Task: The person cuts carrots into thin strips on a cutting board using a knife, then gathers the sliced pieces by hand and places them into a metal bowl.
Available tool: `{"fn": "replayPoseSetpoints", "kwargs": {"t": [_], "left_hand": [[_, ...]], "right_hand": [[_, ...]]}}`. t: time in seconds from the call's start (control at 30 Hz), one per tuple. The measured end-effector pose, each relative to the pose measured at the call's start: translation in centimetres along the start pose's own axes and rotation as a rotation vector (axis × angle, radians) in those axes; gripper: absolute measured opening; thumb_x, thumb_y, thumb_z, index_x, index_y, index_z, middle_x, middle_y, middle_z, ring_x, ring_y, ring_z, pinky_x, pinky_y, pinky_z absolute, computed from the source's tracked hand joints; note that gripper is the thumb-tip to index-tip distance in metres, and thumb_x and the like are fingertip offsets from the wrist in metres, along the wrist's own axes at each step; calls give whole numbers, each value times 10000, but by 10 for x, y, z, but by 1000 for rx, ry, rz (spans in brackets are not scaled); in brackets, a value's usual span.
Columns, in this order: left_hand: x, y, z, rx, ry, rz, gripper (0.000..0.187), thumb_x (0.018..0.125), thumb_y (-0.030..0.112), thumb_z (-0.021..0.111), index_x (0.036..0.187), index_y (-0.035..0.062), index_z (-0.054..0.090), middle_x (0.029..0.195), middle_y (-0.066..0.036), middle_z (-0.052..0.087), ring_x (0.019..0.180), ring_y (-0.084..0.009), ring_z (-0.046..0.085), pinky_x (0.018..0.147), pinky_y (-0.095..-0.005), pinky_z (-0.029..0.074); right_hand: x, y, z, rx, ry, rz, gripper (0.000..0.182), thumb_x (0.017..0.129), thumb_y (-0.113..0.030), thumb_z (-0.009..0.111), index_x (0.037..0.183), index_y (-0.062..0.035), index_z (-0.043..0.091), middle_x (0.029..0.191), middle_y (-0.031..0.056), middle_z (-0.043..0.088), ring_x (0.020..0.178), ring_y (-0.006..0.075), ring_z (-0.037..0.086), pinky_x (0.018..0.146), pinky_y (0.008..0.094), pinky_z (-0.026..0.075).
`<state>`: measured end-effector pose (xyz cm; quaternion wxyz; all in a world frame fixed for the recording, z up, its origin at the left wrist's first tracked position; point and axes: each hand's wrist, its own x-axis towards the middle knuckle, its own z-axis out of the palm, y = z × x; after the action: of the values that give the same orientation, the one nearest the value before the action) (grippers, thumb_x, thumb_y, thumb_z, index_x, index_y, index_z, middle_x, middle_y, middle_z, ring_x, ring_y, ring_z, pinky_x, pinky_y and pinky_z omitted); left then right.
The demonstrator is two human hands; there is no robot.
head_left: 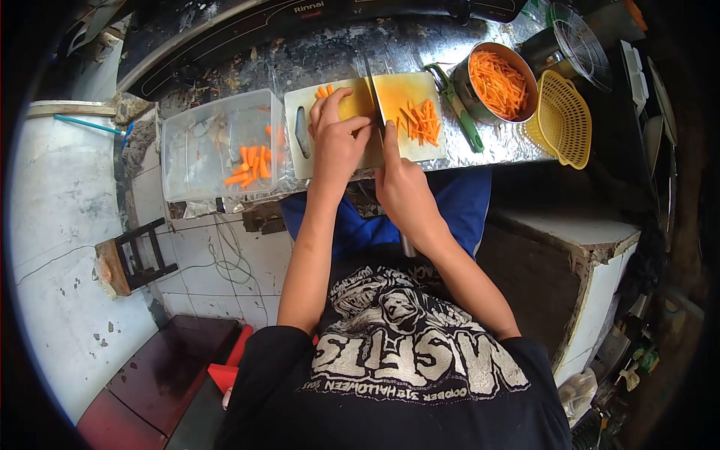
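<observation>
My right hand (406, 193) is closed around a knife, its index finger stretched along the blade's spine. The knife's blade (372, 90) stands on edge across the middle of a pale cutting board (433, 152) with an orange-stained surface. Just left of the blade, my left hand (339, 139) rests on the board with bent fingers; whatever lies under the fingertips is hidden. Short carrot pieces (323, 91) lie beyond its fingers. Thin carrot strips (421, 122) are heaped on the board to the right of the knife.
Left of the board, a clear plastic container (196, 154) holds carrot chunks (253, 166). To the right are a green-handled peeler (466, 124), a metal pot (474, 105) full of carrot strips (498, 84) and a yellow basket (559, 112). A black Rinnai stove (330, 22) stands behind.
</observation>
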<state>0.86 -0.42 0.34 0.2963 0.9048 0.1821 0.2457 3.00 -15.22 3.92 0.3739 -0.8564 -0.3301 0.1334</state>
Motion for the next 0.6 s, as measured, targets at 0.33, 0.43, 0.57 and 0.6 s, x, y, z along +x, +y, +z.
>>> {"fn": "replayPoseSetpoints", "kwargs": {"t": [0.33,0.43,0.57,0.6], "left_hand": [[-2,2,0,-12,34,31,140,792,150,797,927,123,821,1381,-107,575,1304,-343,452,1100,-439,378],[0,1,-5,-56,33,58,169,827,150,774,989,137,820,1385,-110,573,1288,-328,472,1086,-422,390],[-8,12,-13,-156,142,32,279,872,44,688,1117,136,786,1396,-109,565,1266,-316,494,1065,-397,400],[-8,19,-17,-89,146,98,320,871,-2,654,1133,134,778,1409,-109,552,1270,-314,489,1074,-398,392]], "right_hand": [[12,7,-23,59,98,-9,648,875,9,547,1472,122,322,708,313,624,650,461,648,636,526,514],[-4,10,-31,45,127,-50,639,882,-25,571,1471,91,352,710,304,626,652,465,644,642,530,520],[-22,3,-37,-7,128,56,559,884,-54,645,1432,-68,537,765,286,635,727,442,654,704,491,513],[-25,2,-37,-5,117,71,561,882,-67,659,1431,-90,547,776,284,635,738,443,654,706,491,514]]}}
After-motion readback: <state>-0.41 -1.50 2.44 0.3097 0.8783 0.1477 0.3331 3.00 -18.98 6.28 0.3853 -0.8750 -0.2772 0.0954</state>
